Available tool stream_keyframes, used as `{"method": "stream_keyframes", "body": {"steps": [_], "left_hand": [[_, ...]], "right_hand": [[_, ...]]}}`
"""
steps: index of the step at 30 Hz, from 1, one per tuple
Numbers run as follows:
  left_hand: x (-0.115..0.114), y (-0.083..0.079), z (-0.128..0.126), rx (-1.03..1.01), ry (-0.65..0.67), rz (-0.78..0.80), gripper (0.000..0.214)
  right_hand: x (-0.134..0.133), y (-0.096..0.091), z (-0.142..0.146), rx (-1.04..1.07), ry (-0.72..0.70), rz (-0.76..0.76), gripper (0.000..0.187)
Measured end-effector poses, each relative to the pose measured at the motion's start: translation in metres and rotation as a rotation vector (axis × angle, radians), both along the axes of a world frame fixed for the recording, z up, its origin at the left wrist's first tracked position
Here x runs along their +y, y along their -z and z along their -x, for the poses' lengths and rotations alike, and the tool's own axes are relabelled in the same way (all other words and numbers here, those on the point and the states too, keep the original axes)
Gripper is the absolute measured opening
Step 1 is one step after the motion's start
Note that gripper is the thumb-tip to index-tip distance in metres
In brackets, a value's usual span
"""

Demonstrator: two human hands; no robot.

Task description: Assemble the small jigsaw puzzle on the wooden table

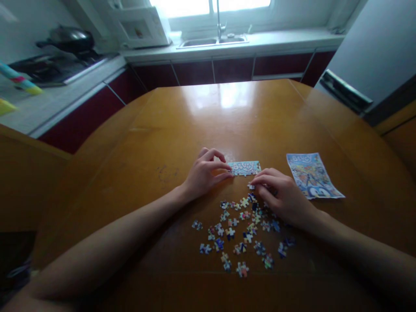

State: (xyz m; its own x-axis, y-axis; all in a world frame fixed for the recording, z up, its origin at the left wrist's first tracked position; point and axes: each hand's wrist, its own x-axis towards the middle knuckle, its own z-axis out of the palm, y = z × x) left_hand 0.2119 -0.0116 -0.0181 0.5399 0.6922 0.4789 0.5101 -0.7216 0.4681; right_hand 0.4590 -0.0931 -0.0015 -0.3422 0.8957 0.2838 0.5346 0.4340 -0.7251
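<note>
A joined strip of jigsaw puzzle [245,168], pale blue with lettering, lies flat on the wooden table. At its left end, my left hand [206,173] has thumb and fingertips closed on the edge. My right hand [281,193] is just below the strip's right end, its fingers pinched at a small puzzle piece [251,186]. Several loose puzzle pieces [244,202] are scattered between my forearms, nearer to me. The right hand covers some of them. The printed picture sheet [310,175] lies to the right of that hand.
The wooden table [208,117] has rounded corners. Behind it runs a counter with a sink [212,42] and a white appliance [139,26]. A dark pan [73,39] stands on the stove at left. A fridge [364,56] is at right.
</note>
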Motion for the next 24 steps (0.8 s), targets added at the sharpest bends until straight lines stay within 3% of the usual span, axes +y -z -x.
{"method": "stream_keyframes", "body": {"steps": [14,24], "left_hand": [[0.0010,-0.0008,0.0013,0.051,-0.001,0.091,0.015],[-0.0032,-0.0016,0.0020,0.154,0.114,-0.012,0.013]], "right_hand": [[0.0020,-0.0015,-0.0017,-0.014,0.028,-0.019,0.017],[0.0057,-0.0028,-0.0054,-0.015,0.043,-0.035,0.018]]}}
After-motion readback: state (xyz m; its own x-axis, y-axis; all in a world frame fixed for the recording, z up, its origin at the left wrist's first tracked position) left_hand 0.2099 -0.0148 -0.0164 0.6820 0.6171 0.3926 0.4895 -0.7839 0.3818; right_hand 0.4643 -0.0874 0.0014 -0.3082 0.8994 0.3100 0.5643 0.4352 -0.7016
